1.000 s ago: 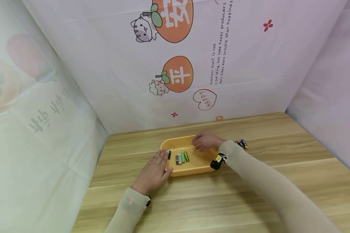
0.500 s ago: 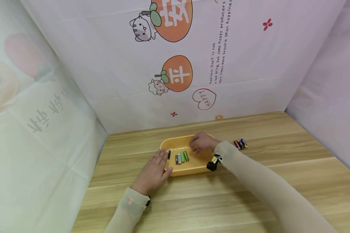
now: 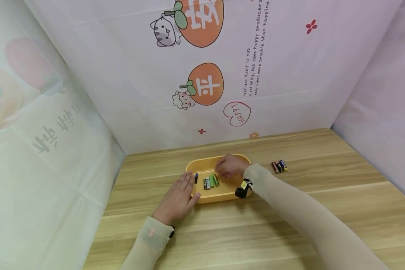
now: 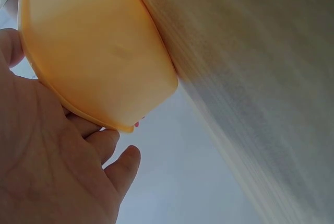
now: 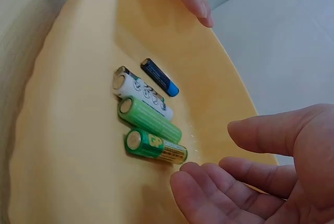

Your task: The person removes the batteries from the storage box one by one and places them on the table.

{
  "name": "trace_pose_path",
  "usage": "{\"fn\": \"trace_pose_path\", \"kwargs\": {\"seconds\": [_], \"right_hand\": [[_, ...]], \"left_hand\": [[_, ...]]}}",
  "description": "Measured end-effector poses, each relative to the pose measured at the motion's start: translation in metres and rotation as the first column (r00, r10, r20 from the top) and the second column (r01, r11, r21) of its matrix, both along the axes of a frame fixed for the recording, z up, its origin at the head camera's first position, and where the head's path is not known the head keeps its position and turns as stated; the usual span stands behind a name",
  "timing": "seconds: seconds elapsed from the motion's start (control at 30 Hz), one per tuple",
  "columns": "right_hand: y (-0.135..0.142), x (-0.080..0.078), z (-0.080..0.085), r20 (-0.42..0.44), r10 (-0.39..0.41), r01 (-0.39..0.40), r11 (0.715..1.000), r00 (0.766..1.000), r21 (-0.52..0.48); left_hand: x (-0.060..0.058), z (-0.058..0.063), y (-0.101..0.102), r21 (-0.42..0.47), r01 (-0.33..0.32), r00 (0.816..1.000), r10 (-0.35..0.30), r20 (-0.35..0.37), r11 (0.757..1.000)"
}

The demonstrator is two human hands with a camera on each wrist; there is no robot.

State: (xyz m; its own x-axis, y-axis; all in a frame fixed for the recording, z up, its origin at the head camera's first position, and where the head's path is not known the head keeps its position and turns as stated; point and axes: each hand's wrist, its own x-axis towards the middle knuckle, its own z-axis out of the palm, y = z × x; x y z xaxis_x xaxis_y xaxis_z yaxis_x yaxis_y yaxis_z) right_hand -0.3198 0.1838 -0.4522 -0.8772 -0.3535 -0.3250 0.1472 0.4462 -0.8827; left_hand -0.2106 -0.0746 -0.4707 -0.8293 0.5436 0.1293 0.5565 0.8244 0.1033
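GP battery (image 5: 157,147): inside plastic tray (image 3: 216,199), 8 o'clock from right hand (image 3: 230,166) (head view), thumb and fingers parted, empty. Left hand (image 3: 177,198): fingers extended at rim. Likely light, rigid, prone to rolling; pinch mid-barrel.

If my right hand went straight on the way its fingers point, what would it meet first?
Probably the green-gold battery, nearest your right hand, though depth is unclear.
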Motion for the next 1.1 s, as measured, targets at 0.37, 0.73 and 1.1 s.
{"fn": "trace_pose_path", "kwargs": {"seconds": [0.37,0.73,1.1], "right_hand": [[-0.005,0.005,-0.008,-0.021,-0.037,0.038,0.999,0.999,0.037],[-0.015,0.009,-0.012,-0.067,-0.065,0.070,0.993,0.996,0.091],[-0.023,0.011,-0.020,-0.083,-0.105,0.114,0.988,0.991,0.107]], "left_hand": [[-0.001,0.002,0.002,0.009,0.003,1.000,-0.002,-0.006,1.000],[0.002,0.005,0.002,0.010,-0.008,1.000,0.007,0.013,1.000],[0.004,0.002,0.002,0.004,-0.015,1.000,0.015,0.013,1.000]]}}
